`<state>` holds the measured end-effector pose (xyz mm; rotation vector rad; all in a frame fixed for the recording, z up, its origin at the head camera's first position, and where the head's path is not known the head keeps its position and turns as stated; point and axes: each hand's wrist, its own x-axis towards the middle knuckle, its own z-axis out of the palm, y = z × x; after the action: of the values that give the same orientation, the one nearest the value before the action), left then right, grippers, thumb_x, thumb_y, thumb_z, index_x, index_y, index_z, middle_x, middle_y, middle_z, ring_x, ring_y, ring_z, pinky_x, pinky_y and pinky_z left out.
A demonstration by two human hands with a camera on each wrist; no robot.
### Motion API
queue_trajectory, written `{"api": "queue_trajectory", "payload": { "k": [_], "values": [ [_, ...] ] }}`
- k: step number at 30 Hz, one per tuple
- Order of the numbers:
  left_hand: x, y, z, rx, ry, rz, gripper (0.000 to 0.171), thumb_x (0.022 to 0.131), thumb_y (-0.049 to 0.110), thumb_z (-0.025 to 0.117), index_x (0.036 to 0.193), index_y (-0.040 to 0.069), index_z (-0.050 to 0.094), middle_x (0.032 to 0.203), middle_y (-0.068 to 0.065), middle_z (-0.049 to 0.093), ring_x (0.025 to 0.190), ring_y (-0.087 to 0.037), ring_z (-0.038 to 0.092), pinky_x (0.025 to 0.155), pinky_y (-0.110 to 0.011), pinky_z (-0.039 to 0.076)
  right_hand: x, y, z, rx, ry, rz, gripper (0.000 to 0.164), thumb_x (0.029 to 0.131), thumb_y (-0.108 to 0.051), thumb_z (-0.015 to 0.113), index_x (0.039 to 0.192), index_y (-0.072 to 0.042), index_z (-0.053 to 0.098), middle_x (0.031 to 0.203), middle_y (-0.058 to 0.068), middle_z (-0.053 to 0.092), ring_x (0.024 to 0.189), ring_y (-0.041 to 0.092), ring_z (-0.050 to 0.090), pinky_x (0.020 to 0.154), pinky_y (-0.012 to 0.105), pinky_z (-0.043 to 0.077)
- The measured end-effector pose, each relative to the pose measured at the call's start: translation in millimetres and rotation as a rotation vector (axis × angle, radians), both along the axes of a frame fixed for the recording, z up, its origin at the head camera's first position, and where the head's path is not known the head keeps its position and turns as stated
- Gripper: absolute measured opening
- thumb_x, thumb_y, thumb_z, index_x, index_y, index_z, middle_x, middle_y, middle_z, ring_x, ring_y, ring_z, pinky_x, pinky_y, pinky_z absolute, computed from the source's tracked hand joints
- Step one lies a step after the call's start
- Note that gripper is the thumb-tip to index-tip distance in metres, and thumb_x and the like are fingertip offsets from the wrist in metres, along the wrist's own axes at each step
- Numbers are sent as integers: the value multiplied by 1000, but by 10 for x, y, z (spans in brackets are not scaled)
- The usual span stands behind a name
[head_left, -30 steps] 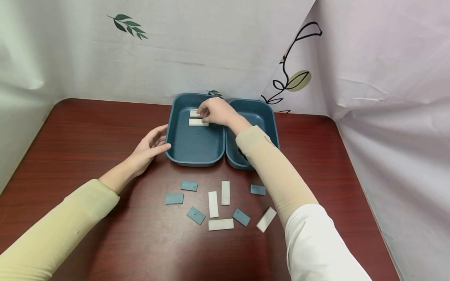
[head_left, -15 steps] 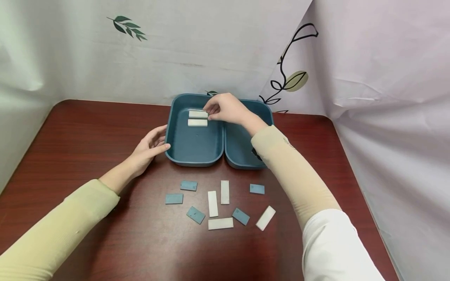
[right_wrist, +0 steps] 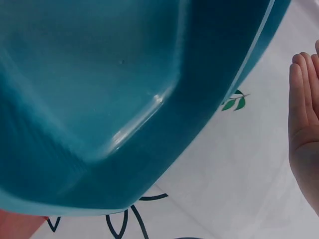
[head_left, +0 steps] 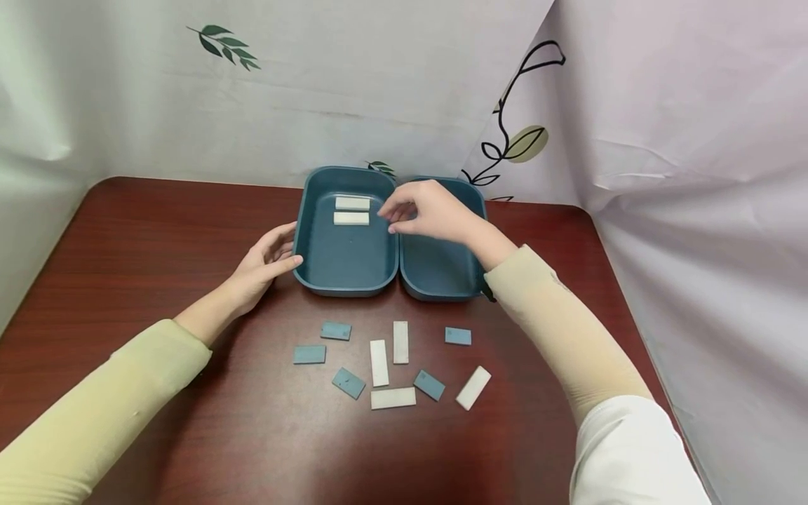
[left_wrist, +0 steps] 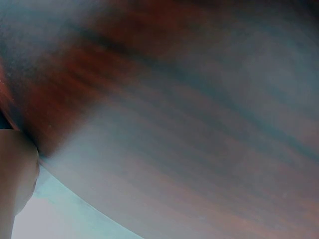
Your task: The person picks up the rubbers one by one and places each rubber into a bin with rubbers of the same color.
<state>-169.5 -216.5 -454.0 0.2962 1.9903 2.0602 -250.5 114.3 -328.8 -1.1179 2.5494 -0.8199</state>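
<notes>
A screened-off work corner is shown: a dark reddish, wood-grained tabletop [head_left: 265,435] is enclosed at the back and both sides by pale, creased sheets [head_left: 328,77], on which a leafy sprig [head_left: 233,42] and a black-outlined vine [head_left: 529,144] are printed. Whether it is housed in a home or workplace cannot be told.

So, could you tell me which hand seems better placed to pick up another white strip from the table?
Right, I would judge: the right hand appears empty, and the white strips on the table lie toward its side. The left hand rests against the outer side of the left tray, apparently steadying it.
</notes>
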Motion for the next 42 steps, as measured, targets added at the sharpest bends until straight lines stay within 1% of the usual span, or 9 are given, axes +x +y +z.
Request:
{"api": "queue_trajectory", "payload": {
  "k": [4,7,12,18,24,30,35,39,42],
  "values": [
    [-1,1,0,1,0,0,65,109,8,56,168,8,28,164,-14,36,136,-6,49,109,-10,42,133,133,-14,-55,-6,9,23,94,-8,82,117,-7,80,115,9,77,100,19,76,95,32,63],
    [-5,2,-3,3,0,1,65,109,8,56,167,8,29,165,-14,35,136,-6,49,109,-10,41,239,237,-16,-93,-17,9,23,92,-6,83,115,-5,80,113,10,77,99,19,76,94,32,63],
    [-15,-12,-11,4,0,2,65,109,8,57,167,8,28,165,-13,35,136,-5,48,109,-10,41,405,395,-13,-120,-35,7,23,91,-4,84,113,-5,80,111,10,78,95,19,76,91,35,65],
    [-22,-37,-32,-2,-2,6,65,109,8,57,168,9,29,160,-4,40,134,-3,49,109,-10,40,599,559,-6,-124,-50,14,25,88,-3,86,111,-10,81,110,8,78,93,15,76,89,41,66],
    [-22,-44,-36,-1,-4,7,65,109,8,57,168,9,29,159,-3,41,135,-6,49,109,-11,41,776,708,-35,-111,-70,27,26,86,-3,88,110,-10,82,108,2,78,92,15,77,86,37,66],
    [-24,-48,-25,0,-4,9,66,109,9,57,167,7,28,154,2,44,135,-6,49,108,-10,41,918,849,-90,-105,-98,24,27,84,-2,89,110,-8,82,107,1,78,91,18,76,85,39,66],
    [-30,-43,-25,-3,-7,11,66,109,9,57,168,7,28,155,2,43,134,-4,49,108,-10,41,1038,965,-158,-114,-168,17,30,83,1,89,110,-9,82,108,4,77,91,26,76,84,40,67],
    [-31,-34,-32,-14,-11,8,66,109,9,57,168,8,28,158,-1,41,134,-3,49,108,-10,41,1127,1052,-238,-82,-216,33,30,83,2,89,110,-8,81,109,5,77,92,23,76,85,36,66],
    [-29,-28,-35,-16,-8,7,66,109,9,57,168,8,28,157,0,42,133,-3,49,107,-10,41,1184,1105,-294,-55,-247,56,29,83,2,89,110,-5,80,109,6,76,92,21,76,86,35,66]
  ]
}}
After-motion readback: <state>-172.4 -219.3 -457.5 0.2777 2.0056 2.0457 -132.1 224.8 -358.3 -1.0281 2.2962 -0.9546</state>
